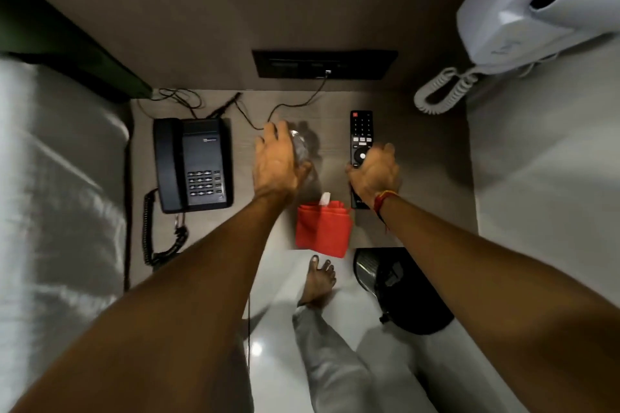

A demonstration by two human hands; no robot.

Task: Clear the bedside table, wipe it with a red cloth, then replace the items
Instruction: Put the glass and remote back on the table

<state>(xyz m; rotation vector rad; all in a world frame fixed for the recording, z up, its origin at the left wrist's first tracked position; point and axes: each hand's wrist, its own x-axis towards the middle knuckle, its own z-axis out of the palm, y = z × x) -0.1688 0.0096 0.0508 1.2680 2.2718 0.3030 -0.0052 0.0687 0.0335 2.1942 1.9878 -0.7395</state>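
Forearms: both bare, reaching from the bottom of the view up to the bedside table (419, 131)
Left hand (276, 161): fingers curled over a clear glass (300, 147) at table centre; grip looks closed on it, though blur hides the contact (glass itself is smeared)
Right hand (374, 174): wrapped round the lower half of the black remote (360, 137), thumb on its left edge; red thread band on the wrist
Remote: lies lengthwise on the right part of the table, button end pointing to the wall
Red cloth (322, 228): folded, at the front edge of the table, between the two wrists, just beside the remote's near end; white tag at its top
Black telephone (193, 164): left part of the table, handset on cradle, coiled cord hanging off the front edge
Socket panel (323, 64): dark, on the wall behind the table, one thin cable plugged in
Bed (50, 194): white bedding at left
Floor: one bare foot (318, 278) below the cloth, black bin (402, 292) to its right
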